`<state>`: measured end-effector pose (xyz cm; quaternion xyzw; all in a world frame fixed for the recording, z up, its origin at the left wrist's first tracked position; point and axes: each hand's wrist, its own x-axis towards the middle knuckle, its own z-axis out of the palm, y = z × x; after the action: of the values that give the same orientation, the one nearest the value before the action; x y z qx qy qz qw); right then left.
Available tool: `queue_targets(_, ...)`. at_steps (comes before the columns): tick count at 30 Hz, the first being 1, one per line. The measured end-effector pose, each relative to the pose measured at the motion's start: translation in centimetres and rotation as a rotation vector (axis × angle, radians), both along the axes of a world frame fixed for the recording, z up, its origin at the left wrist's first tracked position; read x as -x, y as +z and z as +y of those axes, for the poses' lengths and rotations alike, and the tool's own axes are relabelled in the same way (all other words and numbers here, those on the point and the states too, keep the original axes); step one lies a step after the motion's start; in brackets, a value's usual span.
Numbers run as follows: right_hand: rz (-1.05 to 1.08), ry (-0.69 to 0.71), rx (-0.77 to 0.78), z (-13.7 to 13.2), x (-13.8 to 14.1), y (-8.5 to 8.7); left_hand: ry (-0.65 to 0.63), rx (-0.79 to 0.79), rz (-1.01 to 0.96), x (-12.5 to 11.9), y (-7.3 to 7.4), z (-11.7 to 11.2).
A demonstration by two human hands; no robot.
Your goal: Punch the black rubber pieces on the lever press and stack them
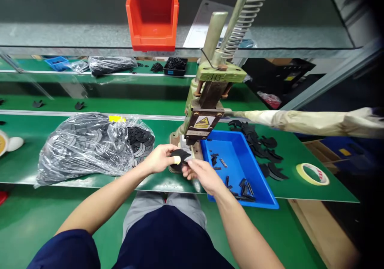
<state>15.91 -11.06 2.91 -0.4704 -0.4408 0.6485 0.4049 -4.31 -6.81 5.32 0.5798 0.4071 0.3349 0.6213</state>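
My left hand (162,158) pinches a black curved plastic part (180,154) between thumb and fingers, with yellow tape round the thumb. At the part's right end, my right hand (202,173) has its thumb and curled fingers closed on the edge. Both hands are at the foot of a green hand press (207,113), just in front of its ram. Right beside it, a blue tray (237,149) holds several small black pieces. A clear plastic bag (81,149) full of black curved parts lies to the left of my hands.
The press lever (300,121), wrapped in pale cloth, sticks out to the right. Loose black parts (258,145) and a tape roll (312,174) lie right of the tray. Behind, an orange bin (153,17) sits on a shelf above a green belt (120,103).
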Motion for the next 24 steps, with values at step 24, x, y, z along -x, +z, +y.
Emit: queue_targets(24,0.570,0.128,0.395,-2.4,2.9,-0.7,-0.193,-0.217,-0.048,0.9,1.8,0.5)
